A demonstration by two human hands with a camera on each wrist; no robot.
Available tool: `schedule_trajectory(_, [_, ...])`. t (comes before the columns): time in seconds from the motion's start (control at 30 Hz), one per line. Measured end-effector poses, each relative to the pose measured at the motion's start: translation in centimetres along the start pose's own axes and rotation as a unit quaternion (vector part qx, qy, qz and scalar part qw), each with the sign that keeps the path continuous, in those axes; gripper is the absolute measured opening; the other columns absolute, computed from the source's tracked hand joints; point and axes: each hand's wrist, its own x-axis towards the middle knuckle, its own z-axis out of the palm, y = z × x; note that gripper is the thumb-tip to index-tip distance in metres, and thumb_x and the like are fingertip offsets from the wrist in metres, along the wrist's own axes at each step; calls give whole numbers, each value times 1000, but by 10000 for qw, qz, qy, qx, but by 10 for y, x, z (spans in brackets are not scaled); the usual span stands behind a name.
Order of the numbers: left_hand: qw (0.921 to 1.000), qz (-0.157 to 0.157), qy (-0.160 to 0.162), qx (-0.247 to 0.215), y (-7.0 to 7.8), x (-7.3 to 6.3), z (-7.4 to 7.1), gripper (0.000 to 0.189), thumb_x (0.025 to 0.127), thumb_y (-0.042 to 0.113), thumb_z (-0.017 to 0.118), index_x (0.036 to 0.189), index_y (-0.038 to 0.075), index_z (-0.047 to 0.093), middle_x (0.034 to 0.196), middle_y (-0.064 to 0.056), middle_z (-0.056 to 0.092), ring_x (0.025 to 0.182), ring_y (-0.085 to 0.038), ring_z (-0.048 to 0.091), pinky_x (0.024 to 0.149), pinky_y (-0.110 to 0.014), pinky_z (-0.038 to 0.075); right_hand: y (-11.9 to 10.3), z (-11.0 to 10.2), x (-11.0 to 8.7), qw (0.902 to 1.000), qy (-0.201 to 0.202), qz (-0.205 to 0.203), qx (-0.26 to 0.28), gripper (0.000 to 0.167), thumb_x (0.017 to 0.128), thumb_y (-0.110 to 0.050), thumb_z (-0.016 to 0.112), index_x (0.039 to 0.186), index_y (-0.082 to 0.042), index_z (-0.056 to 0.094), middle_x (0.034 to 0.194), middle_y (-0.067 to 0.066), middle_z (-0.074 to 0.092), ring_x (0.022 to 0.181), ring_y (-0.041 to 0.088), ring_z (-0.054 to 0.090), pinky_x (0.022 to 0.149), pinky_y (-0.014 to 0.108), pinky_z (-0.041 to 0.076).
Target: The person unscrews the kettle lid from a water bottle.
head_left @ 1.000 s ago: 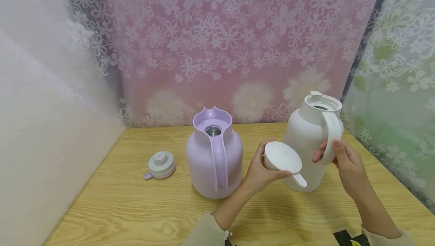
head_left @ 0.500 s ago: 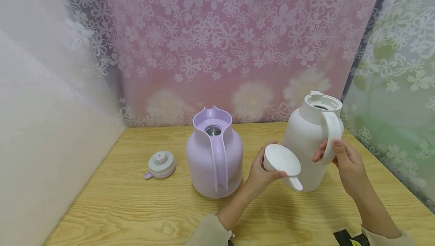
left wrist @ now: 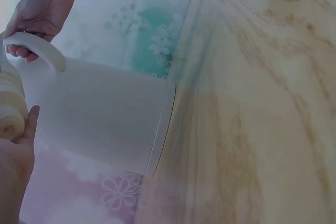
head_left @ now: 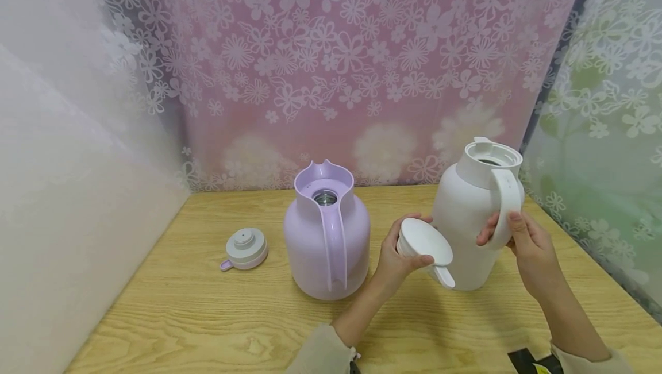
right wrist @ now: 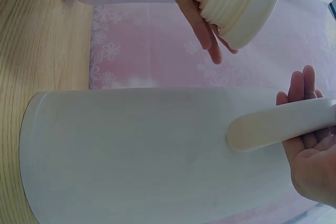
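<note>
My left hand (head_left: 394, 256) holds a white screw-in lid (head_left: 425, 242) between thumb and fingers, its flat top tilted up toward me and its lever tab pointing down to the right. Ridged threads of that lid (right wrist: 228, 3) show in the right wrist view. My right hand (head_left: 532, 250) grips the handle (head_left: 507, 207) of a white thermos jug (head_left: 462, 224), thumb on top. The jug stands upright on the table with its mouth uncovered. Left of the hands stands a lilac thermos jug (head_left: 327, 247), also without a lid, its handle toward me.
A grey-and-lilac lid (head_left: 246, 249) lies with its plug side up on the wooden table (head_left: 207, 316), left of the lilac jug. Flowered curtains (head_left: 351, 75) hang behind and to the right. A pale wall (head_left: 77, 178) borders the left. A black-and-yellow piece (head_left: 535, 361) shows near my right sleeve.
My left hand has drawn the white lid slightly left, away from the white jug, and tipped it a little more. My right hand stays on the handle; both jugs stand as before.
</note>
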Motion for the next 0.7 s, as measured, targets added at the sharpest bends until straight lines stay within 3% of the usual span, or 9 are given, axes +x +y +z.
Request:
schedule_trajectory(0.13, [9991,-51,2,410,3,0,0,72,71,16,80,129,-1,41,126,-21,49,107,-14,51,88,-31,43,0,0,0,10000,-7,1,-26,29,101,-6,24,96,7,50,75,11,59,76,16,57,73,20,44])
schedule_trajectory(0.23, [9955,-205,71,919,5,0,2,73,66,-8,78,128,8,44,125,-13,52,104,-12,52,85,-30,45,-1,0,0,9999,6,27,-101,30,101,-7,24,95,7,49,75,11,59,76,17,57,73,20,44])
schedule_trajectory(0.3, [9896,-393,146,1375,7,0,3,78,63,-9,80,128,14,45,124,-7,53,102,-10,52,84,-29,45,-2,0,0,9999,11,37,-138,30,101,-8,24,95,7,49,75,11,58,76,17,57,73,20,44])
schedule_trajectory(0.37, [9801,-679,191,1858,9,0,4,81,61,0,84,129,21,44,124,1,52,99,-8,53,81,-27,46,-2,1,1,9998,26,59,-179,30,102,-8,24,94,7,49,75,11,58,76,17,56,73,20,44])
schedule_trajectory(0.43, [9655,-927,190,2425,11,0,4,84,60,11,87,130,24,44,123,6,52,98,-6,52,80,-25,45,-3,1,1,9998,40,76,-197,30,102,-8,24,94,8,48,75,11,58,76,17,57,73,20,44])
schedule_trajectory(0.53, [9360,-1139,14,3332,16,0,5,87,58,25,89,132,24,43,123,10,48,98,-6,50,79,-24,44,-3,1,1,9995,100,141,-252,31,102,-9,24,94,8,48,75,10,58,75,17,57,73,20,44])
schedule_trajectory(0.7, [8802,-972,-576,4609,23,1,6,95,57,39,87,137,21,39,127,8,41,103,-9,49,82,-22,43,-4,1,1,9998,43,75,-155,30,102,-8,24,94,8,49,75,10,59,76,16,57,73,20,44])
